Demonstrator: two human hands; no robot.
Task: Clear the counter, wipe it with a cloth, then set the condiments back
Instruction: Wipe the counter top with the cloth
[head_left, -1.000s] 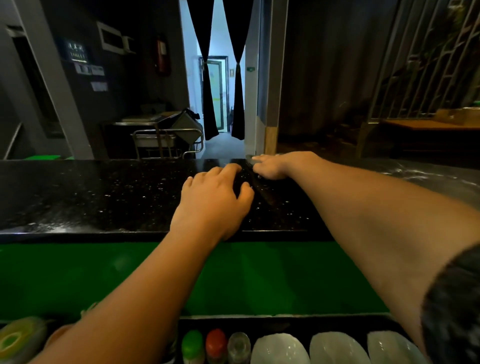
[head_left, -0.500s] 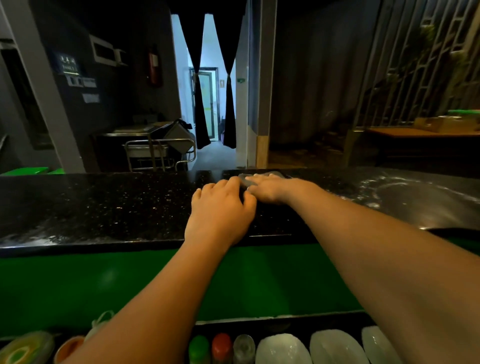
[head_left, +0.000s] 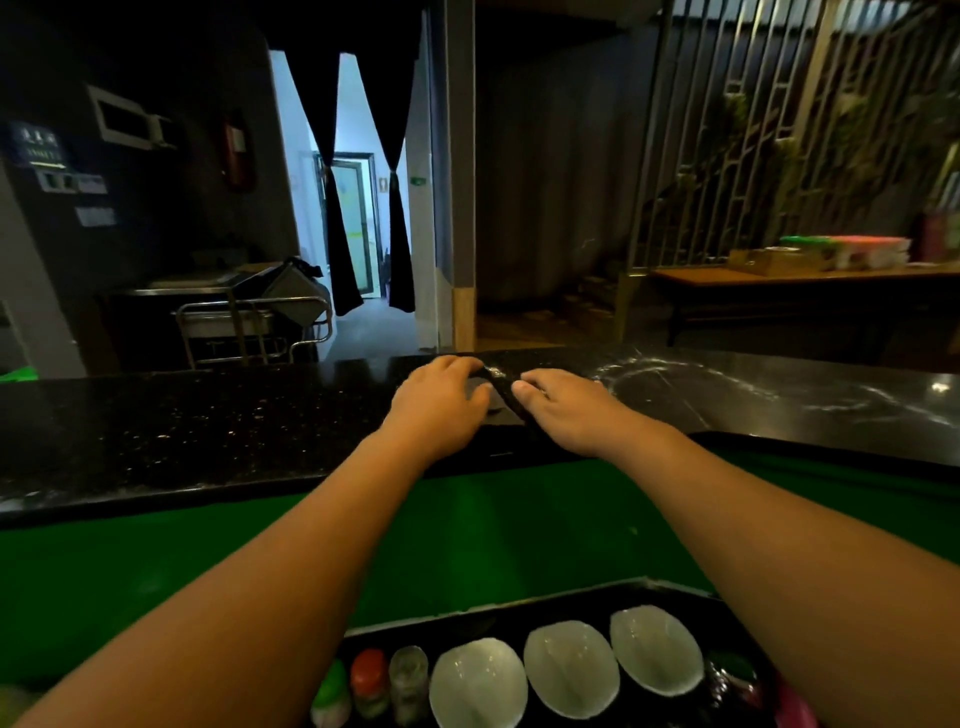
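Note:
A black speckled counter (head_left: 208, 426) runs across the view. In its middle lies a dark cloth (head_left: 500, 391), small and partly hidden by my hands. My left hand (head_left: 441, 402) arches over the cloth's left part with curled fingers and the thumb on it. My right hand (head_left: 569, 408) holds the cloth's right edge between thumb and fingers. Below the counter, three condiment bottles stand in a black tray (head_left: 519, 616): a green-capped one (head_left: 332, 693), a red-capped one (head_left: 370, 675) and a clear one (head_left: 409, 675).
Wet wipe streaks (head_left: 685, 382) shine on the counter's right part. Three white bowls (head_left: 571, 667) sit in the tray beside the bottles. A green panel (head_left: 467, 530) drops below the counter edge. Beyond stand a metal cart (head_left: 249, 322) and a wooden table (head_left: 779, 280).
My right hand has drawn back from the counter's far edge and now sits beside the left. The hands have parted slightly, showing the cloth between them. My view has shifted right.

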